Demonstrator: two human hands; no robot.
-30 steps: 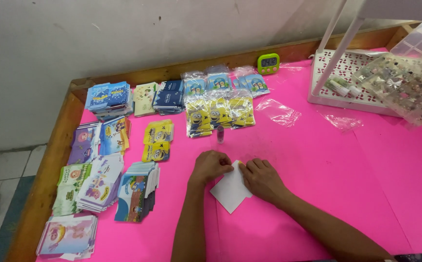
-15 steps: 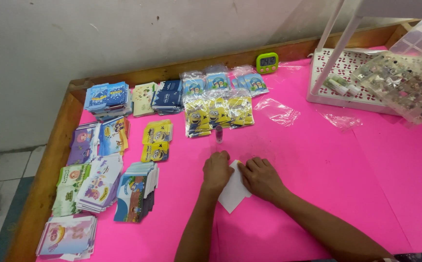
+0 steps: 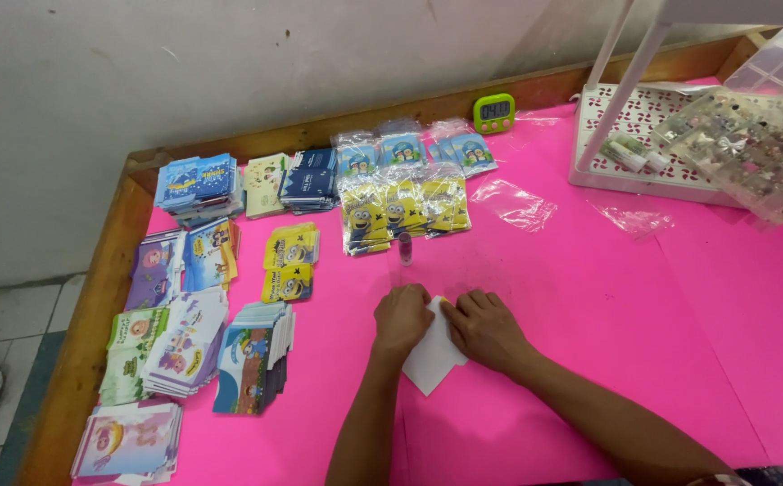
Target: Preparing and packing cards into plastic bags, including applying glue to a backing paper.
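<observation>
Down on the pink desk [image 3: 589,297], both hands press on a white paper piece [image 3: 432,355].

Left hand [image 3: 402,319] lies knuckles-up on the paper's left edge, fingers curled down onto it; right hand [image 3: 486,328] lies flat on its right edge, fingertips touching the left hand's at the paper's top. Neither hand lifts the paper; its lower corner sticks out bare between the wrists. Just beyond the paper stands a small pink-capped vial [image 3: 405,249], with yellow cartoon packets [image 3: 405,211] right behind that. Left of the paper lie stacks of picture cards [image 3: 252,355], and more card stacks [image 3: 180,337] farther left by the wooden rim. Far beyond the paper to the right sits a white lattice tray [image 3: 643,148], with a green timer [image 3: 494,112] by the back rim and loose clear bags [image 3: 517,202] between.
</observation>
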